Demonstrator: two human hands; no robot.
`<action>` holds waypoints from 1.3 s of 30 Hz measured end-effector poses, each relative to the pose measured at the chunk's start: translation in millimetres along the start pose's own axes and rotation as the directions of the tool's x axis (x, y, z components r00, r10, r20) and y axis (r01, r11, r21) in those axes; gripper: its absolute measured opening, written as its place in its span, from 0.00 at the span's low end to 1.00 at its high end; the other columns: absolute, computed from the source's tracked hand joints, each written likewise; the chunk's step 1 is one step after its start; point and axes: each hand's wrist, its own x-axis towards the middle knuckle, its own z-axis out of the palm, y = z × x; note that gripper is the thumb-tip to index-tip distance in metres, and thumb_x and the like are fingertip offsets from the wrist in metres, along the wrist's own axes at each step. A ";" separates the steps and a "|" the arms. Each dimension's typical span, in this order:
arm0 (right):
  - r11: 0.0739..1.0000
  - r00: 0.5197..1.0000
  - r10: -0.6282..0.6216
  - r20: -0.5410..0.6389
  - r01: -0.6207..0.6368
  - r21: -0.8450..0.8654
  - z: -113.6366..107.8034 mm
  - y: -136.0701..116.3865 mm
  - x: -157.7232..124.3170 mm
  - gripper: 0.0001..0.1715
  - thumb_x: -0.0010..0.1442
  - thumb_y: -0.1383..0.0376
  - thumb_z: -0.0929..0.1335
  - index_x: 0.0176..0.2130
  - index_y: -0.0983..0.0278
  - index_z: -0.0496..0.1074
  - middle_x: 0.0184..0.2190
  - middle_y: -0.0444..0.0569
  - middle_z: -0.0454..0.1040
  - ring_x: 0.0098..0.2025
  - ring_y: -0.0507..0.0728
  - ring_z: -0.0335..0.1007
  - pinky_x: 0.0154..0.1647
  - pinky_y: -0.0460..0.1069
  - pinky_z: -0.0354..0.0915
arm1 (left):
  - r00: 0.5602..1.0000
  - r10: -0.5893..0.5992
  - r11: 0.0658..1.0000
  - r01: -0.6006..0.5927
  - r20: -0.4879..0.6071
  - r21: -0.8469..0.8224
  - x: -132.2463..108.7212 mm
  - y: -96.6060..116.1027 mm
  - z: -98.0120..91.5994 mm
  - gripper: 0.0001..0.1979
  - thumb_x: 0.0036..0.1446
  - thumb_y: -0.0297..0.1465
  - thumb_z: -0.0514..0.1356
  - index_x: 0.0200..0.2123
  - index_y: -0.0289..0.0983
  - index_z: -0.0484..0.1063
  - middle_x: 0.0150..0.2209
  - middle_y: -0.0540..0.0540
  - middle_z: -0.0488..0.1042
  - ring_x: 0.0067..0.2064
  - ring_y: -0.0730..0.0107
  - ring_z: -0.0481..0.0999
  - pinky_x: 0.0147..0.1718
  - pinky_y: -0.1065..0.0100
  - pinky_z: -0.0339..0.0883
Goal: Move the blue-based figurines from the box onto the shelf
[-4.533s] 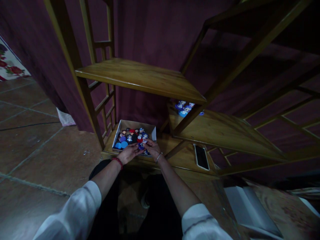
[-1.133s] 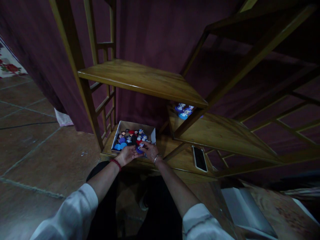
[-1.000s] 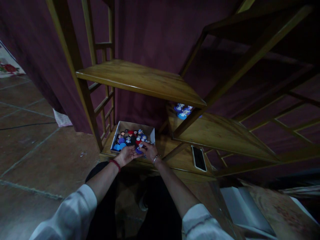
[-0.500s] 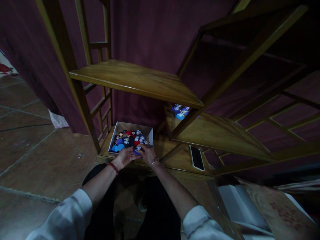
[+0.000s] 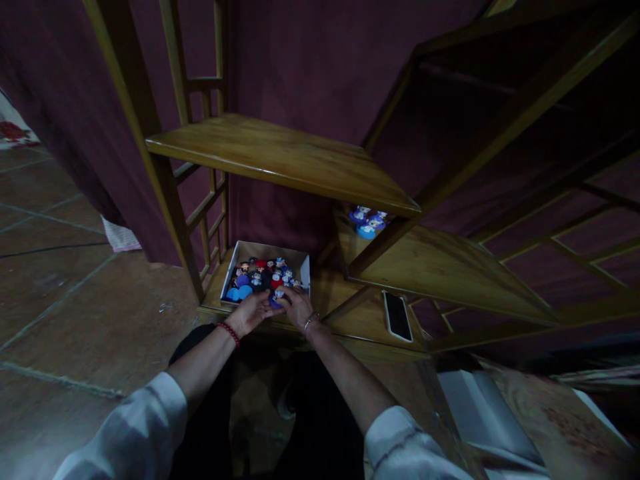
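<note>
Indoors, in dim light, a person in white sleeves crouches on a tiled floor [image 5: 75,307] before a wooden rack [image 5: 280,153]. A pale cloth [image 5: 120,235] lies on the floor at the far left, beside a dark red curtain. At the left end of the rack's bottom shelf [image 5: 350,320] sits an open box [image 5: 265,249], filled with small coloured figures [image 5: 255,277].

The left hand [image 5: 250,313], a red bead bracelet [image 5: 229,331] at its wrist, reaches to the near edge of the box. Its fingers touch a small blue toy [image 5: 275,299] from the left, though the gloom hides whether they grip it. The toy is at the box's near right corner, between the two hands. The right hand [image 5: 299,308], with a thin bangle [image 5: 311,321] at its wrist, has its fingers closed over the toy from the right.

Further right, a few more blue toys [image 5: 367,223] stand at the back left corner of the middle shelf [image 5: 440,267]. A phone [image 5: 397,315] lies flat near the front edge of the bottom shelf, well apart from the box.
</note>
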 end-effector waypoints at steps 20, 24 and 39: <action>0.954 0.984 0.179 -0.012 -0.171 0.244 9.7 2.0 -10.3 0.21 0.49 0.68 0.65 0.45 0.55 0.67 0.40 0.43 0.71 0.38 0.52 0.68 0.43 0.49 0.64 | 0.996 0.061 0.998 -0.060 -0.064 0.026 -10.1 1.7 6.3 0.06 0.52 0.19 0.52 0.26 0.29 0.67 0.27 0.42 0.73 0.32 0.68 0.74 0.43 0.55 0.65; 0.933 0.981 0.195 -0.016 -0.181 0.310 8.3 0.6 -13.4 0.21 0.50 0.68 0.64 0.46 0.56 0.66 0.41 0.44 0.72 0.40 0.52 0.68 0.45 0.50 0.64 | 0.994 0.081 0.996 -0.078 -0.076 0.045 -8.9 0.8 4.6 0.07 0.51 0.18 0.52 0.25 0.29 0.66 0.27 0.42 0.73 0.31 0.69 0.74 0.43 0.54 0.65; 0.868 0.939 0.340 -0.052 -0.292 0.403 2.8 -6.2 -15.0 0.13 0.48 0.63 0.65 0.37 0.58 0.72 0.32 0.43 0.75 0.35 0.52 0.70 0.39 0.49 0.66 | 0.989 0.112 0.993 -0.108 -0.091 0.052 -18.8 4.9 16.9 0.08 0.52 0.18 0.51 0.24 0.30 0.66 0.27 0.43 0.73 0.32 0.70 0.74 0.44 0.57 0.66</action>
